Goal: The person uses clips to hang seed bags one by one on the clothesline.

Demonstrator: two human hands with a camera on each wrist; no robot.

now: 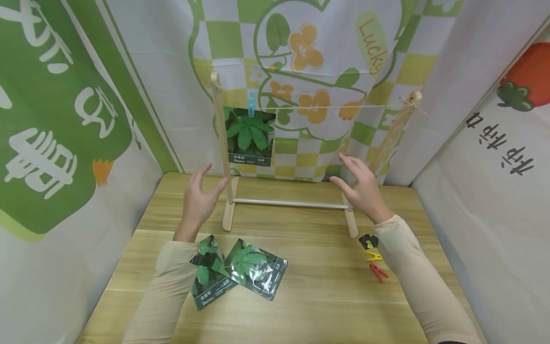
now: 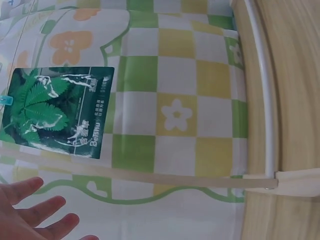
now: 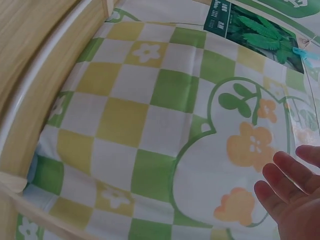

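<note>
A green seed packet (image 1: pixel 249 136) with a leaf picture hangs from a string (image 1: pixel 326 107), held by a light blue clothespin (image 1: pixel 251 104). The string runs between the two posts of a wooden rack (image 1: pixel 221 138). My left hand (image 1: pixel 199 198) is raised beside the left post, fingers spread, holding nothing. On the other side, my right hand (image 1: pixel 363 188) is lifted near the right post with its fingers apart and nothing in them. In the left wrist view, the hanging packet (image 2: pixel 60 110) shows beyond the fingertips.
Two more leaf-printed packets (image 1: pixel 258 267) overlap on the wooden table (image 1: pixel 318 306) near the left forearm. By the right sleeve lie a red clothespin (image 1: pixel 378 272), a yellow clothespin (image 1: pixel 375 256) and a black piece (image 1: pixel 368 241). A checkered cloth (image 1: pixel 223 40) hangs behind the rack.
</note>
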